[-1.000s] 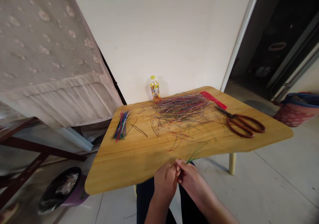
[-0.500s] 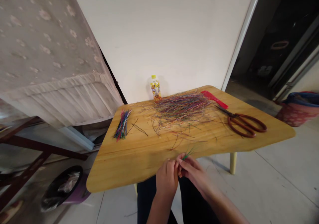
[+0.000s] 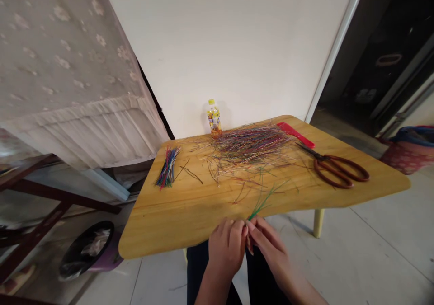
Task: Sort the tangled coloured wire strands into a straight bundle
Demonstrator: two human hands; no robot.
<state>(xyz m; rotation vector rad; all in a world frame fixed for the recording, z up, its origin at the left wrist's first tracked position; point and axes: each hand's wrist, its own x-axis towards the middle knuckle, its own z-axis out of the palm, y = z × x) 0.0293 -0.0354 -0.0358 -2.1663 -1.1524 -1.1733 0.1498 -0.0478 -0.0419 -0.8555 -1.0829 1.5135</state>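
Bright, even indoor light, faint shadow under the table (image 3: 190, 219), sharp left hand (image 3: 225, 246), wide-angle edge bending.

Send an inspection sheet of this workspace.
Surface: wooden table, loose strands scattered over it.
Job's things: strand pile, multicoloured bundle, green strands.
Clutter: bottle, red comb, scissors, all on the table.
Grippers: left hand and right hand meet at the table edge, green strands rising between them.
Cables: nothing seen.
Surroundings: patterned cloth, white wall, floor basket.
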